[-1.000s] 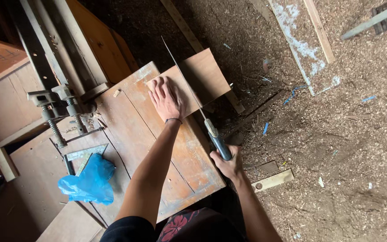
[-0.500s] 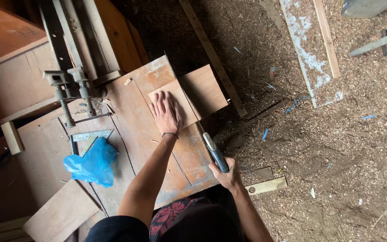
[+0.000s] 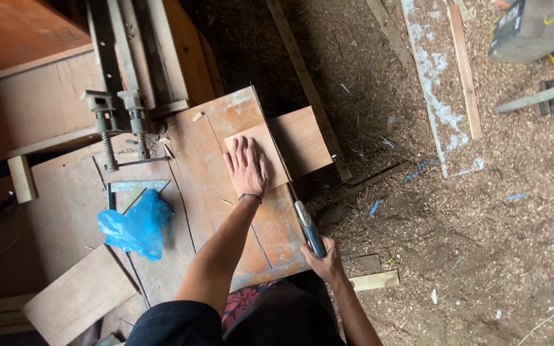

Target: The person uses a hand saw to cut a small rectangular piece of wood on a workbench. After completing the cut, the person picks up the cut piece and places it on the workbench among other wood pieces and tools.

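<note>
On the tabletop (image 3: 200,160), the left hand (image 3: 247,166) lies open, pinning the board (image 3: 296,144); beside the board, the right hand (image 3: 323,259) grips the saw (image 3: 308,225).

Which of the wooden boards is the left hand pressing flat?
The small thin board overhanging the bench edge, under the left hand. The loose board at lower left lies untouched, and the long plank lies on the sawdust floor.

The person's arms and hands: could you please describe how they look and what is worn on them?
Both forearms are bare. The left hand has a thin dark band at the wrist; the right hand shows no glove or ring. A black short sleeve covers the left upper arm.
</note>
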